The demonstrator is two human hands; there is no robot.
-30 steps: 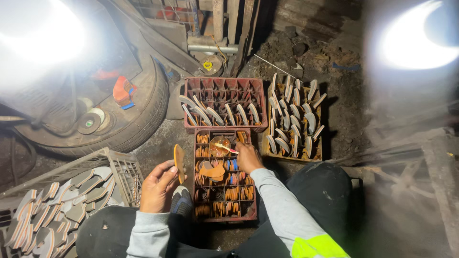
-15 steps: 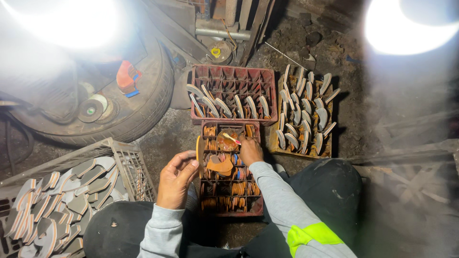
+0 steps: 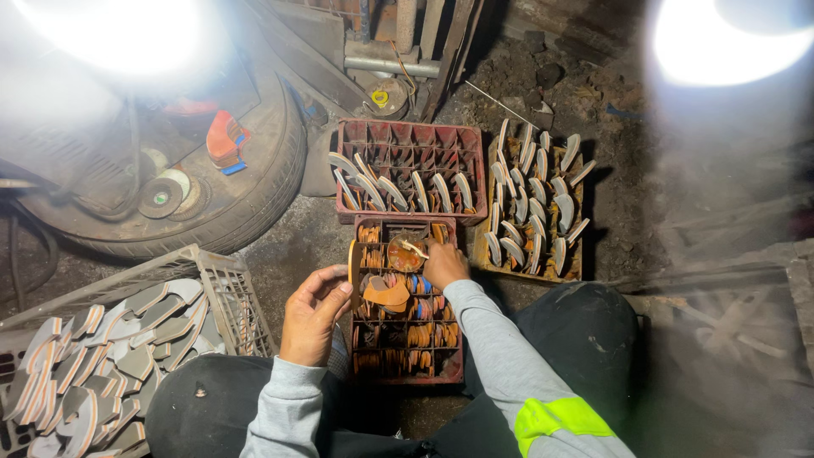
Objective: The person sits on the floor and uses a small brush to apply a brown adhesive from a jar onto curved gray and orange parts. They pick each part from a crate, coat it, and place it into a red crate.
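Two hands work over a red crate of shoe soles.

Head view: the left hand [image 3: 312, 315] pinches a thin sole piece [image 3: 352, 265] upright at the left edge of the near red crate [image 3: 407, 360]. The right hand [image 3: 444, 265] grips a small brush [image 3: 415, 248], its tip on a round tin [image 3: 405, 252] sitting on the crate. A tyre [image 3: 254, 199] lies to the left.

Dim scene; two glaring lamps blow out top corners, hazy flare, edges soft.

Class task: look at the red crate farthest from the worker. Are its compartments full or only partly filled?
Partly filled. The far red crate holds pale curved pieces along its near rows; the back rows show bare dividers.
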